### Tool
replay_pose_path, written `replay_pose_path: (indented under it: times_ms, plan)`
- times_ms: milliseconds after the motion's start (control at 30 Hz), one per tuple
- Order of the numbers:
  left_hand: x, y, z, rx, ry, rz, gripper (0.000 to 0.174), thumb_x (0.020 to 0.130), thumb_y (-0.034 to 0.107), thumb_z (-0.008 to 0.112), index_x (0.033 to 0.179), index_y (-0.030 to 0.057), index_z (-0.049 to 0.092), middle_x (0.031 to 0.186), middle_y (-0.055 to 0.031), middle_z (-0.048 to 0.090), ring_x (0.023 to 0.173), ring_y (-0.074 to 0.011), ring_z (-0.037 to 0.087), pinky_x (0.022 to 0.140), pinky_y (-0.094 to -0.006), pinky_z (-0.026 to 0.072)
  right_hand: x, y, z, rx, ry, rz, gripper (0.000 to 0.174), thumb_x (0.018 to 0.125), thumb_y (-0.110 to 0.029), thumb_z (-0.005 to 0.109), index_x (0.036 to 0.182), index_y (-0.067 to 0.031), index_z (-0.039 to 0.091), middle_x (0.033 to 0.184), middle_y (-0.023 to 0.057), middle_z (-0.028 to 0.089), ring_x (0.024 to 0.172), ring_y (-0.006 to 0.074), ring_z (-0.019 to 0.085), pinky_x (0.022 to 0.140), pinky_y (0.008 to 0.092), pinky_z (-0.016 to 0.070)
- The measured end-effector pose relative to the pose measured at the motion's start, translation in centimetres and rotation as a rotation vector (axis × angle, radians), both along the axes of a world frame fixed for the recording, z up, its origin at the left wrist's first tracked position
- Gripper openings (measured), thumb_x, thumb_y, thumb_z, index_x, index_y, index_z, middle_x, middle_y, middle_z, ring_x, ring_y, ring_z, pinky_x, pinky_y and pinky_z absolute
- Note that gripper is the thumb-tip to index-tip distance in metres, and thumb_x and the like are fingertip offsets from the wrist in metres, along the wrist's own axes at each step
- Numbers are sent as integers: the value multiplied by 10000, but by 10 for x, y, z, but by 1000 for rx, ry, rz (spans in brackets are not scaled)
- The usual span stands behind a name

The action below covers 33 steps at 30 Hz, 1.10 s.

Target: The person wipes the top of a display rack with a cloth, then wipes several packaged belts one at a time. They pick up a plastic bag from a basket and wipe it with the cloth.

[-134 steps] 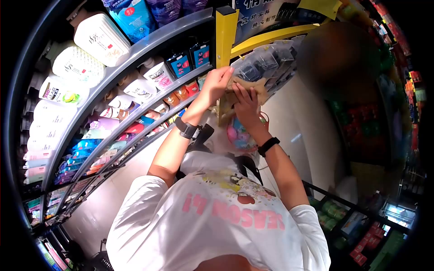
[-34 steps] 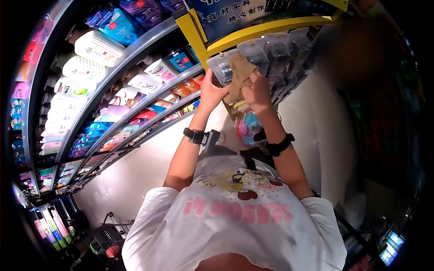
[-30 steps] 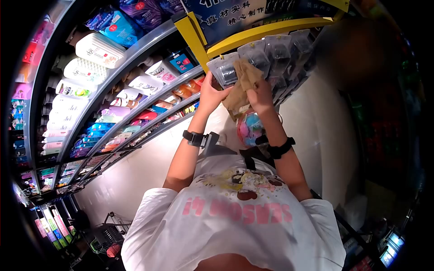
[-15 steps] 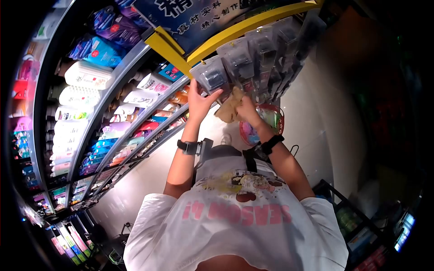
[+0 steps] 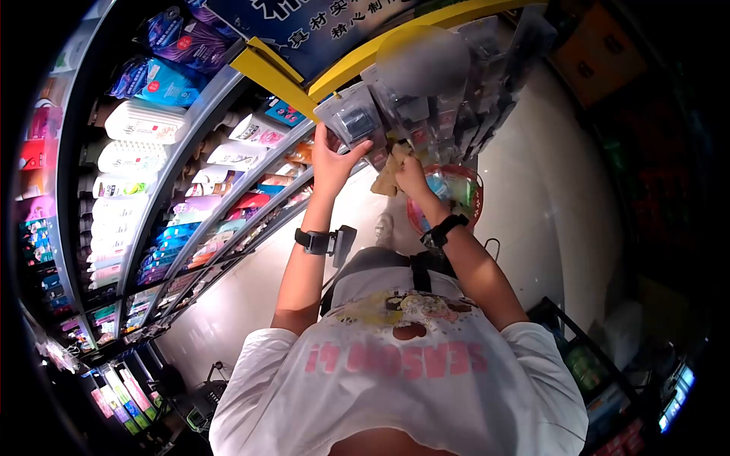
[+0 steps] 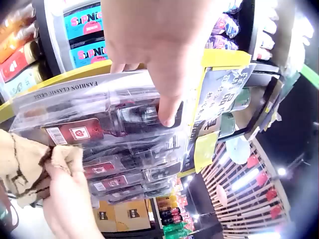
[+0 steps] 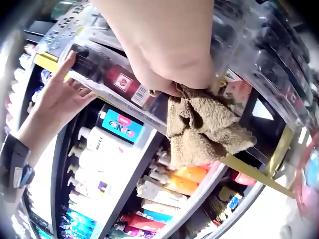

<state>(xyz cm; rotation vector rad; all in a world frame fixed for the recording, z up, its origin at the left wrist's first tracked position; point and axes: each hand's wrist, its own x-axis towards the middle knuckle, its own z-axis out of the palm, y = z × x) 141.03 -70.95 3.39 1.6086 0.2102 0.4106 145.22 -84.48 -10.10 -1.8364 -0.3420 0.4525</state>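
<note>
The left hand (image 5: pixel 331 163) grips the edge of a clear plastic package (image 5: pixel 353 114), thumb on its front and other fingers behind. In the left wrist view, this package shows a dark item inside, a red label (image 6: pixel 79 133) and the print "FASHION CLASSIC GRADE". A crumpled tan cloth (image 7: pixel 204 129) hangs from the right hand (image 5: pixel 413 178), which holds it bunched near the package's lower end. Most of the right hand's fingers are hidden by the cloth. Several similar packages (image 6: pixel 107 184) hang in rows behind the first.
A yellow rack frame (image 5: pixel 277 80) with a blue sign (image 5: pixel 312 26) surrounds the packages. Shelves of bottles (image 5: pixel 137 156) and bags (image 5: pixel 163 80) rise at the left. A red basket (image 5: pixel 479 199) stands on the pale floor below the right hand.
Both hands were on the cloth 4.5 seconds ago; the left now grips the package. The right hand has brought the cloth down from the package's upper front to its lower end.
</note>
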Motion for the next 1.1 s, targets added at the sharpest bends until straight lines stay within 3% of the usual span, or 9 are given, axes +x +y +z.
replay_pose_path:
  times_ms: [200,267,400,500,700,800,967,1033,1100]
  plan:
    - [0,1,0,23,-15,14,592,629,8,725,1112,8,383,1041,-95,526,963,-170,534,863,-288,417,1,13,-57,-120,140,-123,234,718,-59,497,931,-2,576,861,200,600,850,320,578,694,380,447]
    - [1,-1,1,24,-27,12,593,629,27,733,1107,6,383,1034,-96,528,951,-164,538,850,-284,423,3,10,-71,522,752,-200,290,711,-52,483,991,-23,548,931,140,592,903,295,561,764,394,438]
    - [1,-2,1,108,-11,59,573,628,54,743,1065,-2,376,993,-104,544,912,-155,549,795,-276,440,-15,6,-97,1037,1345,-105,340,739,-54,436,1072,10,470,1054,109,534,1010,263,503,888,384,402]
    - [2,-6,4,126,3,81,536,628,55,742,1012,-2,373,957,-108,556,874,-155,560,758,-281,456,-40,30,-47,1101,1287,-408,327,780,-50,386,1094,7,460,1082,125,520,1025,265,495,889,386,405]
    - [6,-3,-4,274,-49,137,563,603,133,767,982,-8,377,870,-145,588,797,-181,588,699,-283,468,-49,63,-23,1309,1283,-435,327,907,-178,279,1159,-34,431,1140,117,498,1032,251,497,893,395,409]
    - [3,-5,7,327,-57,138,574,593,164,774,983,-13,391,856,-157,598,780,-204,600,693,-292,470,-68,52,34,1277,608,-118,401,909,-273,326,1244,-56,362,1236,90,432,1094,235,460,933,381,375]
    - [5,-5,7,445,-93,170,584,589,220,774,979,-17,410,846,-175,606,768,-260,614,669,-316,479,-54,43,59,1311,1003,-485,420,899,-282,357,1253,-55,344,1238,76,424,1093,226,455,932,371,370]
    - [4,-5,10,414,-102,150,582,587,238,774,965,-11,408,827,-185,604,772,-282,614,659,-329,478,-49,31,31,1738,730,468,389,895,-271,367,1211,-45,391,1183,98,456,1036,219,485,889,347,400]
    - [3,-3,8,418,-114,143,589,580,260,780,944,-6,402,815,-188,599,759,-310,606,648,-344,473,-64,7,41,1632,921,333,324,882,-205,389,1146,-26,441,1095,120,499,942,209,529,816,318,437]
